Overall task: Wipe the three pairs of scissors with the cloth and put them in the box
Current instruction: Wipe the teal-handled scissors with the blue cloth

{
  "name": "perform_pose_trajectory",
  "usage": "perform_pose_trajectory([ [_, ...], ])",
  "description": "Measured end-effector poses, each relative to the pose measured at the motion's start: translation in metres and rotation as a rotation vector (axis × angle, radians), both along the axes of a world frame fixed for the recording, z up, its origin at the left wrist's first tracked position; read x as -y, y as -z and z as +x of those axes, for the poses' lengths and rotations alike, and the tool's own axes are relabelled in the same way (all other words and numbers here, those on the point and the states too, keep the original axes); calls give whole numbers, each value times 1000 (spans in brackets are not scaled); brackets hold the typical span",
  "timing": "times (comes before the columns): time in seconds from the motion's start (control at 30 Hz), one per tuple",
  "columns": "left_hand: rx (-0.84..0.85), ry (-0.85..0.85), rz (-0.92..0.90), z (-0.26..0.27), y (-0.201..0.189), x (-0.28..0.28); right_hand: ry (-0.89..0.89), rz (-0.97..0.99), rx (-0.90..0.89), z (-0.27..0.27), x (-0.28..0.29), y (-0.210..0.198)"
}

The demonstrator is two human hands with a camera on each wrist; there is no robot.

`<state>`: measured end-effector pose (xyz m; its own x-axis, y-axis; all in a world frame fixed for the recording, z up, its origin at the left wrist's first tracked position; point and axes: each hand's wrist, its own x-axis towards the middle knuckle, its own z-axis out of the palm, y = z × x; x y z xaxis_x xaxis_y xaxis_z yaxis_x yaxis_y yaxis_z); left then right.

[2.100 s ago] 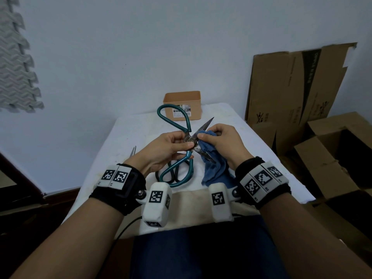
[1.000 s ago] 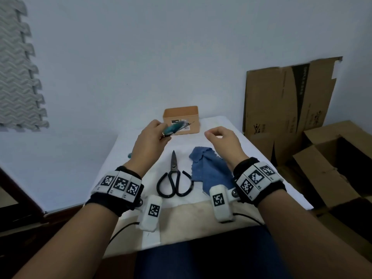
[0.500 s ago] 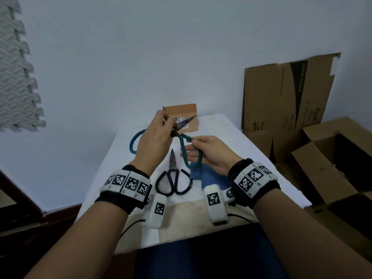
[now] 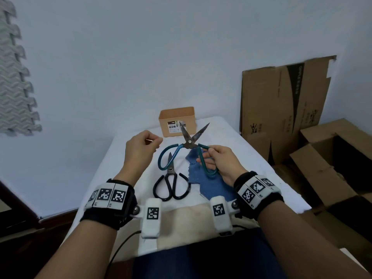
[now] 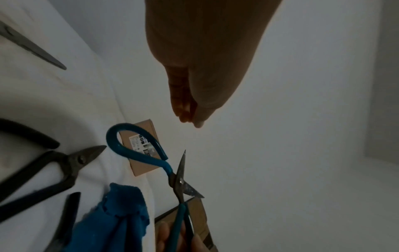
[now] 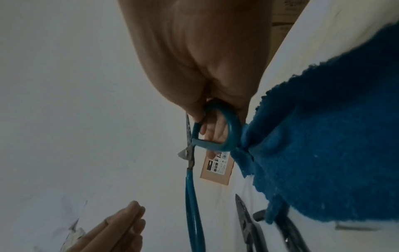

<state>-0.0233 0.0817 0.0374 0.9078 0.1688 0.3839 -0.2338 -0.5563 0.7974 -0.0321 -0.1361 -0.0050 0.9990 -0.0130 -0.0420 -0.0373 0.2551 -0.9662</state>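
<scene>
**Two pairs in plain sight, teal ones up in the air**

Right hand (image 4: 222, 161) has its thumb and fingers curled round one loop of the teal-handled scissors (image 4: 188, 144), holding them up off the table (image 4: 261, 168) with the blades spread in a V, tips aimed toward the box (image 4: 176, 117). The other teal loop hangs free on the left side.

Left hand (image 4: 141, 150) is off the scissors, raised over the table's left part, fingers loosely curled, gripping nothing as far as I can see.

Black-handled scissors (image 4: 171, 186) lie flat on the table between the two wrists, blades together, pointing away from the person. Blue cloth (image 4: 209, 182) is crumpled on the table right under the right hand, just beside the black pair.

Left wrist view catches another dark blade (image 5: 32, 46) lying on the table; can't see the rest of it.

Box sits at the table's far edge by the wall. Flattened cardboard (image 4: 281, 101) leans on the wall to the right.
</scene>
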Motion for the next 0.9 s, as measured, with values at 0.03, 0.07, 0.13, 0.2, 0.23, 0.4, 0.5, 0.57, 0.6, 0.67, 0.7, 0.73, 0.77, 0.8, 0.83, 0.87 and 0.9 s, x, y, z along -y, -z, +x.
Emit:
perform_pose_trajectory([
  [0.03,-43,15,-2,0,3,-2,-4,-8,2,-1,0,1],
  [0.07,-74,23,2,-1,7,-2,-12,-18,5,-1,0,2],
  [0.13,-93,18,17,-3,12,-2,-36,-39,22,-4,1,2],
  [0.2,-94,-26,-11,-4,16,-2,-66,-72,47,-6,2,2],
  [0.23,-107,-42,-17,-5,17,-2,-82,-91,59,-8,3,2],
  [0.4,-313,63,113,-4,24,1,-145,-178,115,-12,4,4],
  [0.5,-429,260,9,-4,28,3,-159,-190,152,-12,4,6],
  [0.57,-498,375,-84,-4,28,5,-170,-200,170,-11,5,6],
  [0.6,-519,410,-118,-4,29,6,-176,-212,178,-11,5,6],
  [0.67,-534,452,-157,-5,30,7,-194,-249,195,-11,6,7],
  [0.7,-537,463,-175,-6,31,8,-200,-281,206,-10,6,7],
  [0.73,-539,468,-197,-7,32,8,-200,-320,215,-9,6,7],
  [0.77,-538,469,-226,-7,33,9,-196,-357,221,-8,5,8],
  [0.8,-534,468,-255,-7,34,9,-191,-385,225,-7,4,8],
  [0.83,-527,466,-281,-7,34,9,-188,-407,225,-6,4,8],
  [0.87,-513,460,-302,-7,34,9,-187,-423,224,-5,3,8],
  [0.9,-491,448,-318,-7,33,9,-185,-429,216,-4,2,8],
])
